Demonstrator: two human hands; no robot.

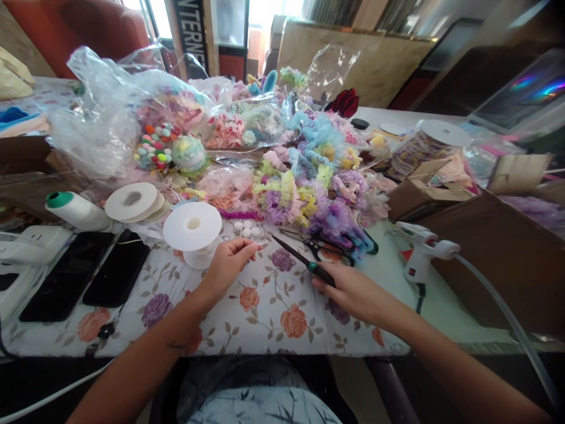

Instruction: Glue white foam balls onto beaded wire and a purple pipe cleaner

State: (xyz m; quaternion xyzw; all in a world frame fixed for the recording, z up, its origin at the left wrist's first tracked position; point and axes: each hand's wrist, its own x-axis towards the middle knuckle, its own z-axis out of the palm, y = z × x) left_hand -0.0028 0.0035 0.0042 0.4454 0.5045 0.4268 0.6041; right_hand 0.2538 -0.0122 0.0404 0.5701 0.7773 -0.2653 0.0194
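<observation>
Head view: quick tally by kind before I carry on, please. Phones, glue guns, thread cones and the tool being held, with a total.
Black phones: 2
White glue gun: 1
Green-topped thread cone: 1
Dark pointed tool in the right hand: 1
Total: 5

The left hand (pixel 230 261) pinches something too small to tell, and the right hand (pixel 351 292) hides the back end of a long dark tool (pixel 292 251). Up top, the edge cuts off the word on the black sign (pixel 190 29). The right edge chops off the big brown box (pixel 503 265) and the clear plastic case (pixel 523 97), which looks blurry too.
</observation>
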